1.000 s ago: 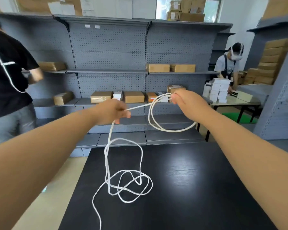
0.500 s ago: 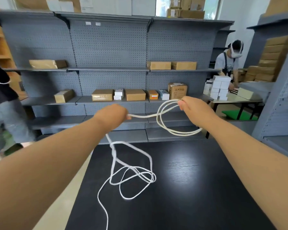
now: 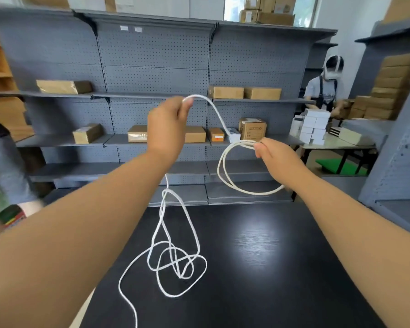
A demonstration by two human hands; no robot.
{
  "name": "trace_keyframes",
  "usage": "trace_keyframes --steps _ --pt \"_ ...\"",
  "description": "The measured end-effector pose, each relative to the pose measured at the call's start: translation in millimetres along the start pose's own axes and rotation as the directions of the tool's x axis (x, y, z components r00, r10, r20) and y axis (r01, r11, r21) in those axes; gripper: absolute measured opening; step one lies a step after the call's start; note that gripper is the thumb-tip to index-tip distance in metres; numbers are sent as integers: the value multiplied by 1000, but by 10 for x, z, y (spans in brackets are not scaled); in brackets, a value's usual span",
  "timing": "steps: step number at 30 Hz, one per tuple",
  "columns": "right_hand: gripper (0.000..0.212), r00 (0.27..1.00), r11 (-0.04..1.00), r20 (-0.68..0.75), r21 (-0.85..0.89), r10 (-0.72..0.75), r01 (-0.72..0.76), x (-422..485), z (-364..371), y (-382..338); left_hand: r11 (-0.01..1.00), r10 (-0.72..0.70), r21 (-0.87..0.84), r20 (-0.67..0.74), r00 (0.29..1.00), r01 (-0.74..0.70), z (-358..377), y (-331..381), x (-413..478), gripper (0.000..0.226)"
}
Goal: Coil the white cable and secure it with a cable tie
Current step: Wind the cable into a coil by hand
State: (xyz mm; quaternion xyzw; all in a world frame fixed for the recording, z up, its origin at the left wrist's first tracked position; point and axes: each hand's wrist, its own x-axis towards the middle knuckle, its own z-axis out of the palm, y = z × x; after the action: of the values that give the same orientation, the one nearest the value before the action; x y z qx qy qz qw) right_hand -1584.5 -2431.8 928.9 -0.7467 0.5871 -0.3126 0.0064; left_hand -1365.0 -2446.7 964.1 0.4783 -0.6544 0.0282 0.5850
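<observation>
At two o'clock, white cable (image 3: pixel 253 192) loops are pinched by right hand (image 3: pixel 275 155) — slack by left hand (image 3: pixel 166 129) at twelve; most uncoiled, untied.

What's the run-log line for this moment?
step: coiling | left hand: raised, pinches white cable | right hand: holds gathered loops | slack: tangled on black table | secured: no

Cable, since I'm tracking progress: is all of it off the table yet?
No, much of the cable lies tangled on the table, with only a few loops held in the right hand.
</observation>
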Motion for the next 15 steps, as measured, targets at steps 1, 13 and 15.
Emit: trace_keyframes --steps 1,13,15 --pt "30 1000 1000 -23 18 -6 7 29 -29 12 997 75 -5 -53 996 -76 -26 93 102 38" --pt "37 996 993 86 -121 -5 16 179 1 524 740 -457 609 767 451 -286 370 -633 -325 33" --pt "38 996 993 89 -112 -11 21 223 -2 555 773 -518 593 795 315 -225 361 -593 -316 32"
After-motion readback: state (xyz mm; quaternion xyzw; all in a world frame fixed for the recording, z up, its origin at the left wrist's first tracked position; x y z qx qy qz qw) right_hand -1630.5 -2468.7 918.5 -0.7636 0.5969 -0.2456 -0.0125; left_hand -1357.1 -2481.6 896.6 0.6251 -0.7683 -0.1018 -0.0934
